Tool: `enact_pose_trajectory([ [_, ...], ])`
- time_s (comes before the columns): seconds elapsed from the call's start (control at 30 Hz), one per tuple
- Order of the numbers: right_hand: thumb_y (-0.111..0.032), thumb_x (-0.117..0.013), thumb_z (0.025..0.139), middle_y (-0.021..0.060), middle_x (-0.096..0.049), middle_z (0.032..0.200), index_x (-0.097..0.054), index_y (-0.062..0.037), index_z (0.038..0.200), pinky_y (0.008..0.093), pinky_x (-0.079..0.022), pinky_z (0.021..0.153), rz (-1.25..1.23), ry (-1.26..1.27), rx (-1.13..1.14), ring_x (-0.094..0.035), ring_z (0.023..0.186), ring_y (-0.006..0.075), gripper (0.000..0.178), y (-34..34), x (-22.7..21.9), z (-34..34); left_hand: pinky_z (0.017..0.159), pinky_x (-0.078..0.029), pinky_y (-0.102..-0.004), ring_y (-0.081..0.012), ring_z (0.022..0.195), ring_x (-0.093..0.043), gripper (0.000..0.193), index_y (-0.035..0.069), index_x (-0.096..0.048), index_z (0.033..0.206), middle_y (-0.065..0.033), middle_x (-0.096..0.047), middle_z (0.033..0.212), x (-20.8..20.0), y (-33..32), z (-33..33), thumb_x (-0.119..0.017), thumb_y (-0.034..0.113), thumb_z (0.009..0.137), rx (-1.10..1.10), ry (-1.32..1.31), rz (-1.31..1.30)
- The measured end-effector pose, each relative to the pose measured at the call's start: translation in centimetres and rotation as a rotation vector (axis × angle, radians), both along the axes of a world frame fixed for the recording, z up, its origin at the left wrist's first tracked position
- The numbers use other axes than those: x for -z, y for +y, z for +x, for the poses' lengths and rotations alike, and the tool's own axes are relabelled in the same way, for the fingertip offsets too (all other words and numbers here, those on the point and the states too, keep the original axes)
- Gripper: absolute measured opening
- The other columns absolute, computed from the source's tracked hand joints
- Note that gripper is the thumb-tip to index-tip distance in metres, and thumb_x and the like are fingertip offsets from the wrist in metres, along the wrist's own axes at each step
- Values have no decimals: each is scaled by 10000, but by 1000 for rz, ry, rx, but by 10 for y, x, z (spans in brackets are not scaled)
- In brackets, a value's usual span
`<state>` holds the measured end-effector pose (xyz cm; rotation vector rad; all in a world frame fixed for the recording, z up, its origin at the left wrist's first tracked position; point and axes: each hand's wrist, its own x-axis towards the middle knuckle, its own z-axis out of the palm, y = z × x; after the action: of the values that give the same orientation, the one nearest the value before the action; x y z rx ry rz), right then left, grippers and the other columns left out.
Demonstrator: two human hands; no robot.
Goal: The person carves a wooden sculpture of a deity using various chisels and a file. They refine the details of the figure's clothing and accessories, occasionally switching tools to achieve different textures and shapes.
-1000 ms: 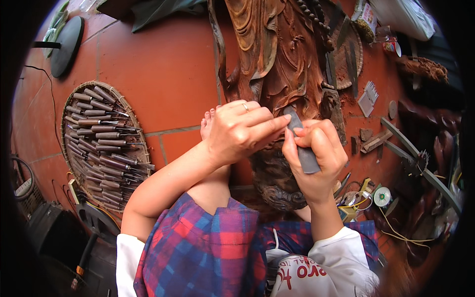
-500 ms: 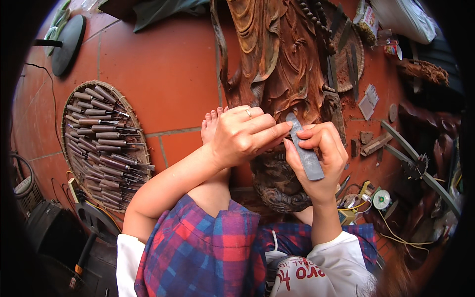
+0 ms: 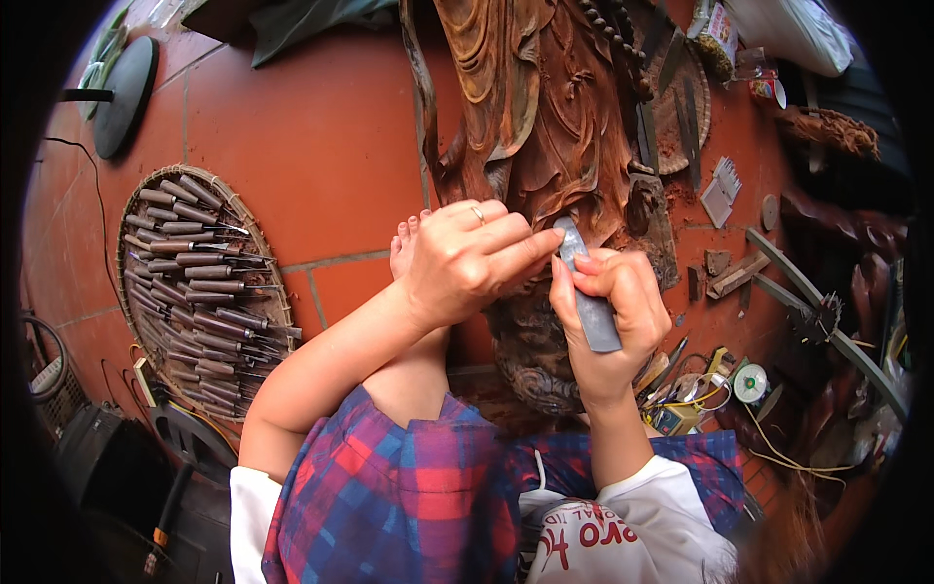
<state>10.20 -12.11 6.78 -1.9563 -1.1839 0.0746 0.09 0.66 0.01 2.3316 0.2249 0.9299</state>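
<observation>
A flat grey whetstone [image 3: 595, 321], long and narrow with a rounded upper end, is pinched between the thumb and fingers of my right hand [image 3: 625, 310]. My left hand [image 3: 469, 255], with a ring on one finger, is closed beside it; the index fingertip meets the rounded end. Whatever the left fingers may grip is hidden behind them. Both hands are over the lower part of a carved wooden statue [image 3: 574, 127], which has draped robe folds and a bead string. Its darker carved base [image 3: 533, 365] shows below my hands.
On the left, a round woven tray [image 3: 132, 282] carries many wooden-handled carving chisels [image 3: 209, 273]. Wood offcuts [image 3: 736, 275], a metal-legged stand [image 3: 822, 316] and cords [image 3: 793, 465] lie right. A black round disc [image 3: 128, 97] stands far left. My bare foot [image 3: 402, 248] is beside the statue.
The whole view has shifted slightly. My right hand has tilted a little, bringing the whetstone more upright and leftward. My left hand keeps its grip at the stone's upper end.
</observation>
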Motion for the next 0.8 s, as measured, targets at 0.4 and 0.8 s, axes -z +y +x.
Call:
enact_pose_trajectory([
  [0.4,-52,-914,676,108,-654,796,-646,-17,805,329,-542,645,-96,-70,24,-647,693,228,300,-7,-5,-11,507,-427,-290,-146,579,-541,350,109,-791,981,18,-593,682,6,-1,-2,-776,207,645,5,-47,20],
  [0.8,-138,-665,750,86,-576,898,-681,-29,1049,284,-535,601,-353,-355,-602,-611,737,185,318,-13,-32,20,522,-404,-284,-123,604,-542,314,152,-786,987,38,-585,724,2,-3,-4,-730,236,689,68,-123,38],
])
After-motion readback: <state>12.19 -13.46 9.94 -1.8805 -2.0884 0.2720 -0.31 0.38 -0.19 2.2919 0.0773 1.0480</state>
